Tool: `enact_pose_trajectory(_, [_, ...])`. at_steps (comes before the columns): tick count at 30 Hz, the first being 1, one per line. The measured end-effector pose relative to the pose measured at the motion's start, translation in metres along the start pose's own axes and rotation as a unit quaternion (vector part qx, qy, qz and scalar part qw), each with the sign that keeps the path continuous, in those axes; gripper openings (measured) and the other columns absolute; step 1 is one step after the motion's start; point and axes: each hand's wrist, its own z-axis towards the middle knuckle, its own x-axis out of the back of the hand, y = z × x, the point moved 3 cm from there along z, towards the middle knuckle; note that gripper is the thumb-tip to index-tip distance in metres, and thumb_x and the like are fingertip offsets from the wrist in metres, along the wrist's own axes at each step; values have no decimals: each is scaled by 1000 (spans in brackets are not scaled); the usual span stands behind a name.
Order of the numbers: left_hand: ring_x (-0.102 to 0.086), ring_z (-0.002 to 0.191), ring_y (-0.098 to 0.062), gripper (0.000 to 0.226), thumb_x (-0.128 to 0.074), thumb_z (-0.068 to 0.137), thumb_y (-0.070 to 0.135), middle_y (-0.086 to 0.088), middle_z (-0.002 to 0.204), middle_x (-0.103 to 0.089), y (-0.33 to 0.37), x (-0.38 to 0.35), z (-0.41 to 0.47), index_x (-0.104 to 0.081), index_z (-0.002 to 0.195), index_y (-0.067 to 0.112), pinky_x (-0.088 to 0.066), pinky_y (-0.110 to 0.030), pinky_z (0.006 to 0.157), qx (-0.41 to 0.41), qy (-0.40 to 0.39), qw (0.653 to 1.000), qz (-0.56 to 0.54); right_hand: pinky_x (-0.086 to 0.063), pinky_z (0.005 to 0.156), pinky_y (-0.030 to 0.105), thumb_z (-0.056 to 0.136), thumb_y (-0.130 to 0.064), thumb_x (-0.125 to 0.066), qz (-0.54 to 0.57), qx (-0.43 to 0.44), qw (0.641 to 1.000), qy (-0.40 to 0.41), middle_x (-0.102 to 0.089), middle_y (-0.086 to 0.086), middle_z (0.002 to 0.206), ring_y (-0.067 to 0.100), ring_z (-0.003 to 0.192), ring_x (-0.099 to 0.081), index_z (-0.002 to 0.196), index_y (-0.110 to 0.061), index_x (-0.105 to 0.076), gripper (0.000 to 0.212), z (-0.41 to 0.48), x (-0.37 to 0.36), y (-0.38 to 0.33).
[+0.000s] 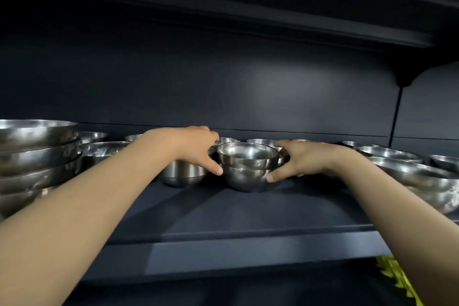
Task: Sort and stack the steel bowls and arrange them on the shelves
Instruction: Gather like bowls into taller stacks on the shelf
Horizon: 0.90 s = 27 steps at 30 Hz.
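A stack of two small steel bowls (248, 169) stands on the dark shelf (248, 208) in the middle of the head view. My left hand (196, 149) grips the stack from its left side, thumb against the lower bowl. My right hand (300, 159) grips it from the right, thumb low on the lower bowl. A small steel bowl (181, 174) sits just left of the stack, partly behind my left wrist.
A tall stack of large steel bowls (34, 156) fills the shelf's left end. Wide bowls (427, 181) sit at the right end, with several small bowls (263, 142) along the back. Another shelf hangs overhead. Something yellow (397, 278) shows below at the right.
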Motion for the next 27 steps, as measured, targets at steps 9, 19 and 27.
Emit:
enact_pose_trajectory(9, [-49, 109, -4, 63, -81, 68, 38, 13, 111, -60, 0, -11, 32, -48, 121, 27, -39, -17, 87, -22, -61, 996, -61, -47, 97, 30, 62, -52, -81, 52, 75, 996, -14, -62, -12, 111, 9, 102, -60, 123, -29, -50, 72, 25, -7, 17])
enact_pose_trajectory(19, [-50, 109, -1, 78, -84, 64, 30, 30, 105, -57, 5, -13, 28, -42, 130, 32, -33, 1, 80, -25, -51, 986, -157, -51, 72, 8, 67, -25, -80, 292, 121, 948, -41, -67, -6, 108, 4, 99, -64, 124, -25, -51, 64, 30, -23, 27])
enact_pose_trajectory(27, [-21, 143, -9, 127, -73, 48, 55, 7, 156, -23, 5, -7, 18, -7, 151, 22, -18, -15, 107, -1, 8, 973, -231, -57, 78, 29, 43, -36, -77, 415, 121, 901, 23, -65, -7, 104, 7, 98, -64, 95, -31, -57, 55, 14, -14, 28])
